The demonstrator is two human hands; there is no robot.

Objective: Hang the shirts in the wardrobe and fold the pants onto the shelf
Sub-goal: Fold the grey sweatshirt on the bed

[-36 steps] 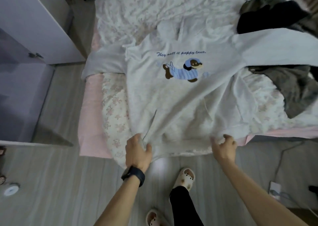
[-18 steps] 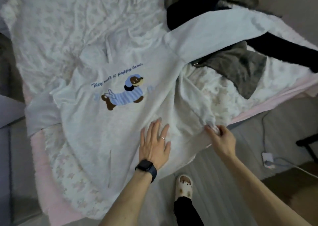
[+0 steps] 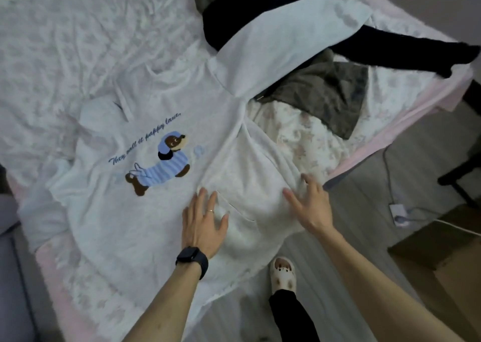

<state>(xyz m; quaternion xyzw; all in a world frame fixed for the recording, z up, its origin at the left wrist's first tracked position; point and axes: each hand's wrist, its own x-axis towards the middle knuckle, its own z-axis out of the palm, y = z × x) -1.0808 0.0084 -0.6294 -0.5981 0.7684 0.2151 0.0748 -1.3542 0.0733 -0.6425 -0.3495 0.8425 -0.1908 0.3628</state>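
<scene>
Floral-sheeted bed [image 3: 65, 42] bearing a white sweatshirt [image 3: 125, 219], spread front-up at the bed's near edge with its dog print [image 3: 161, 164] showing and one side folded inward. Left grip [image 3: 203, 227], wide and flat with fingers spread, presses the cloth below the print. Right grip [image 3: 309, 206], fingers straight and apart, rests on the folded part. One sleeve [image 3: 286, 36] lies across black clothing [image 3: 234, 16], beside a grey garment [image 3: 325, 94]. A slipper [image 3: 282, 274] stands on the wooden floor [image 3: 364, 211].

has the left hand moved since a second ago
Yes. The left hand has moved up the sweatshirt, much closer to the dog print, and now presses flat just below it.
</scene>
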